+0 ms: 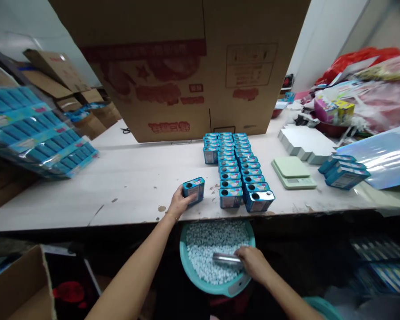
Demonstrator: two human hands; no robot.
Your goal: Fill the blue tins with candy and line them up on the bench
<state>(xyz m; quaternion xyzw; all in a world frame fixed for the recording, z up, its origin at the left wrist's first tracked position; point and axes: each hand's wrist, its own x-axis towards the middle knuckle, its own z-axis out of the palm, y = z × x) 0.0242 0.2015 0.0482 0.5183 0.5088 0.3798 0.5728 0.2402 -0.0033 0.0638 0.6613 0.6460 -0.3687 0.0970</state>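
My left hand (179, 202) is wrapped round a small blue tin (196, 191) that stands on the white table, with a dark round hole in its top. My right hand (253, 262) grips a shiny metal scoop (227, 259) over a turquoise basin (186, 262). Small pale blue pellets (206, 262) fill much of that basin, and the scoop lies against them. Right of the held tin, rows of similar blue tins (231, 198) stand close together. The front tin (260, 201) of the right row has a silvery white top with a small cap or knob on it.
A large cardboard box (186, 89) stands at the back of the table (136, 178). To the right are a pale green scale (294, 172), a white stack (308, 142) and several blue tins (345, 171). Wrapped blue packs (36, 133) are at left; an open carton (23, 284) is below.
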